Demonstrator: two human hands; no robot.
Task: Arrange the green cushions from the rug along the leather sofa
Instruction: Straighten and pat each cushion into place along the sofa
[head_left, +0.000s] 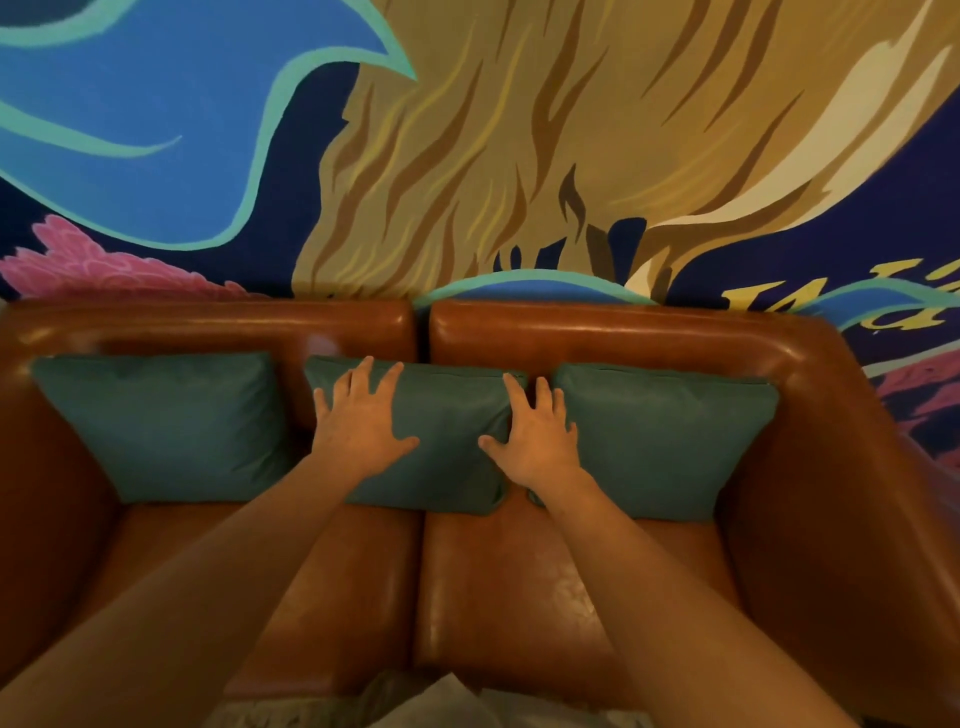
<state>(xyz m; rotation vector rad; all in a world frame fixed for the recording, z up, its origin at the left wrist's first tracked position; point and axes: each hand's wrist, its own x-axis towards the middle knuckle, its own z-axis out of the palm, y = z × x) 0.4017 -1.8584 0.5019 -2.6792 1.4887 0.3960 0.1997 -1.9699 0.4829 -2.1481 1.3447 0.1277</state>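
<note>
Three green cushions lean upright against the backrest of the brown leather sofa (519, 597). The left cushion (161, 426) and the right cushion (670, 441) stand free. The middle cushion (447, 431) sits over the gap between the two seat pads. My left hand (358, 415) lies flat on its left half, fingers spread. On its right edge my right hand (535, 431) presses flat, fingers apart. Neither hand grips the fabric.
A painted mural wall (467, 130) rises directly behind the sofa. The sofa's right armrest (831, 493) curves round beside the right cushion. A pale fringed rug edge (415, 706) shows at the bottom, in front of the seat.
</note>
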